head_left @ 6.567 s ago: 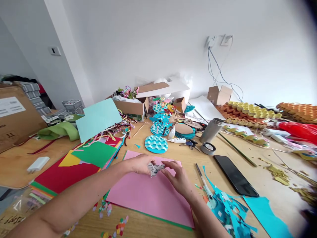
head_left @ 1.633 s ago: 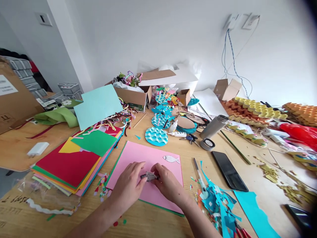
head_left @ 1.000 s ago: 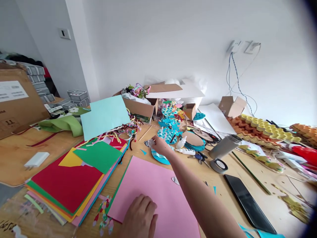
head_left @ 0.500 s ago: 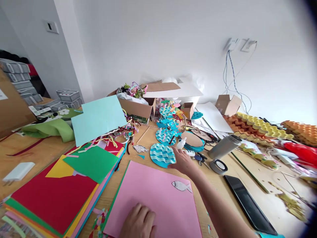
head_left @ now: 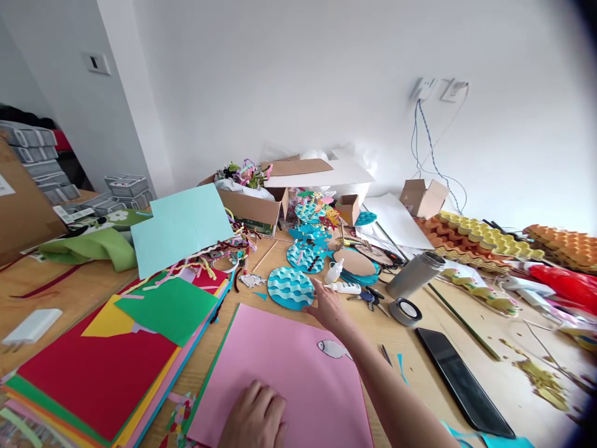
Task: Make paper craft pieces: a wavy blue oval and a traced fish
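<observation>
My right hand (head_left: 326, 306) reaches forward, its fingertips at the right edge of a round blue disc (head_left: 291, 289) with wavy light strips; thumb and forefinger are apart at its rim. My left hand (head_left: 255, 415) rests on a pink sheet (head_left: 275, 354) at the bottom centre, fingers curled downward, and what is under them is hidden. A paper fish (head_left: 332, 348) lies on the pink sheet's right part, partly beside my right forearm. A white glue bottle (head_left: 334, 272) stands behind my right hand, with another white bottle (head_left: 347, 288) lying near it.
Coloured sheets (head_left: 102, 367) are stacked at left, under a pale blue sheet (head_left: 181, 227). A black phone (head_left: 461, 379), tape roll (head_left: 405, 311) and metal flask (head_left: 415, 275) lie at right. Behind are decorated blue discs (head_left: 305, 256), a cardboard box (head_left: 254, 208) and egg trays (head_left: 485, 235).
My right hand has shifted slightly left and down along with the view, staying at the wavy disc's edge. More of the lying white bottle shows. My left hand still rests on the pink sheet.
</observation>
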Demonstrator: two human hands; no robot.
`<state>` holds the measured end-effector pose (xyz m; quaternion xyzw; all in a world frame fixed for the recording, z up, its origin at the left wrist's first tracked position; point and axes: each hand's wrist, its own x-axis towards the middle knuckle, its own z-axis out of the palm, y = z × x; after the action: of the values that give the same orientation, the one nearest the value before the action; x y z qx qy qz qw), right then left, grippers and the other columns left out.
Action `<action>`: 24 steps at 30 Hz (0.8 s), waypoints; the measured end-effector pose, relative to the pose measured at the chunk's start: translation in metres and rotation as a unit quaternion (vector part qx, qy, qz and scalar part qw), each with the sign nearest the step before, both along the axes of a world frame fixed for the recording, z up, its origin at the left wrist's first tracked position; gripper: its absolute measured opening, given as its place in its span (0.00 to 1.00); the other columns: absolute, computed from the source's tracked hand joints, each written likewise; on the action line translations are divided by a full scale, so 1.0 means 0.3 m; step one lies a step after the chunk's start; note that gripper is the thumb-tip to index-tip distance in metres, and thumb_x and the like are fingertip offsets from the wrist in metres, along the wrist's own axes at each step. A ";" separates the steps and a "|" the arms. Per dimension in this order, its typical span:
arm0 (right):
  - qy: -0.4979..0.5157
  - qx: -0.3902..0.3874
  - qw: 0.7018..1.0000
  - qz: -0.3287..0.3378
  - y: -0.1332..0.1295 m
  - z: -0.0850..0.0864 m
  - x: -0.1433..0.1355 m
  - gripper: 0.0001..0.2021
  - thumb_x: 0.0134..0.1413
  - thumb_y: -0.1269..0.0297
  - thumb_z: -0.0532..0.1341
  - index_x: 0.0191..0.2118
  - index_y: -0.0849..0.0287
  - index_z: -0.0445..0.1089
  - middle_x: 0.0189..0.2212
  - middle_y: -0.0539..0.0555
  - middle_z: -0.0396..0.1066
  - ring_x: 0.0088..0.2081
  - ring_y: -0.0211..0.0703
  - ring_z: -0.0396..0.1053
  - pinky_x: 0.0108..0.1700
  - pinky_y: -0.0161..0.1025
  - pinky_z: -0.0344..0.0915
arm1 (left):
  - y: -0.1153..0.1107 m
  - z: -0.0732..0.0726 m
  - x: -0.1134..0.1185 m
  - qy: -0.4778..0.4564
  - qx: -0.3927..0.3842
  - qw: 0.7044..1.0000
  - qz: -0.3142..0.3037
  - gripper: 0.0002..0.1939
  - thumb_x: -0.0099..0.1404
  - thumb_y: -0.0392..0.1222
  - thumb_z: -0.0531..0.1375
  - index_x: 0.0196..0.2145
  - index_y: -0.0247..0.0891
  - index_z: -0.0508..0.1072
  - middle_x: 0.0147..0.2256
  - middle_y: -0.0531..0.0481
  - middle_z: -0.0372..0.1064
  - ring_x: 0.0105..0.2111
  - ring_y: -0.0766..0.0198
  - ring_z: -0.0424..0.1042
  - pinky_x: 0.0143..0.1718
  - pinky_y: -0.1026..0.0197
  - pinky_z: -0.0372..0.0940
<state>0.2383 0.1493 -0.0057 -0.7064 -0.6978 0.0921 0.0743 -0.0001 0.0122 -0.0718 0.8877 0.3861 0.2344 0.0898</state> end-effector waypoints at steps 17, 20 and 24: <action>-0.044 0.042 0.998 0.003 0.058 0.000 -0.066 0.21 0.61 0.58 0.54 0.57 0.62 0.61 0.45 0.60 0.72 0.49 0.52 0.63 0.46 0.40 0.55 | 0.011 -0.013 0.025 -0.101 0.126 0.986 0.032 0.07 0.55 0.34 0.57 0.33 0.43 0.68 0.29 0.56 0.71 0.30 0.61 0.67 0.32 0.61 0.61; -0.063 0.050 0.997 -0.013 0.109 0.006 -0.054 0.18 0.65 0.65 0.46 0.55 0.62 0.62 0.44 0.61 0.73 0.48 0.52 0.63 0.45 0.41 0.54 | 0.010 -0.011 0.025 -0.093 0.125 0.987 0.026 0.07 0.56 0.34 0.56 0.33 0.42 0.68 0.29 0.55 0.71 0.30 0.62 0.67 0.32 0.62 0.61; -0.093 0.046 0.994 -0.014 0.188 0.014 -0.051 0.23 0.58 0.76 0.47 0.59 0.64 0.57 0.43 0.62 0.73 0.50 0.54 0.62 0.43 0.41 0.53 | 0.007 -0.032 0.022 -0.078 0.123 0.989 0.029 0.07 0.57 0.34 0.55 0.34 0.42 0.69 0.30 0.55 0.71 0.31 0.61 0.68 0.33 0.61 0.61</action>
<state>0.2229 0.2056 -0.0015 -0.7176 -0.6952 -0.0073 0.0424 0.0066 0.0143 -0.0813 0.8596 0.3714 0.3511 0.0035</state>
